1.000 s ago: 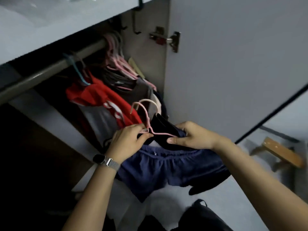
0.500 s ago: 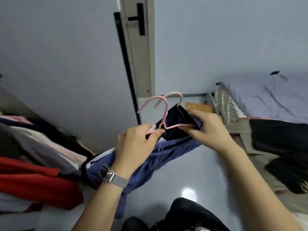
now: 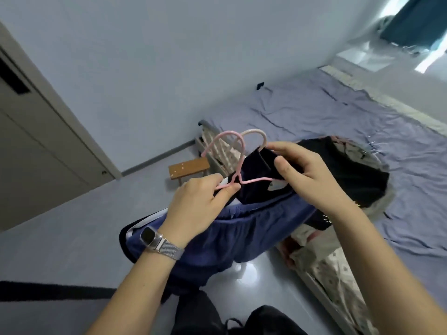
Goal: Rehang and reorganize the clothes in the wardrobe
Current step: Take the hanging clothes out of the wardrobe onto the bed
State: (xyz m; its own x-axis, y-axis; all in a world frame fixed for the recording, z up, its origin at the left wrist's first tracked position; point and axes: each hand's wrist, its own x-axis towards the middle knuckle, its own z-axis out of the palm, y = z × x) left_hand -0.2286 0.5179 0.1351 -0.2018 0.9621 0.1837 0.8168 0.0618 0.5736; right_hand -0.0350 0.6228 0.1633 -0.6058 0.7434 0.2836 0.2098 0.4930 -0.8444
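Observation:
My left hand (image 3: 200, 206) pinches the neck of a pink hanger (image 3: 232, 155), whose hook points up. A second, paler hanger hook (image 3: 256, 135) rises just behind it. My right hand (image 3: 307, 175) grips a dark navy folded garment (image 3: 256, 175) draped on the hangers. Blue shorts (image 3: 242, 235) hang below both hands, over my left wrist with its watch. The wardrobe is out of view.
A bed with a lilac sheet (image 3: 362, 122) fills the right side, with a black garment (image 3: 350, 175) lying on it. A small wooden stool (image 3: 188, 169) stands on the grey floor by the bed. A closed door (image 3: 36, 146) is at the left.
The view has swung from the wardrobe rail and its hanging clothes to the room and bed. Both hands kept hold of the hangers and the garments throughout.

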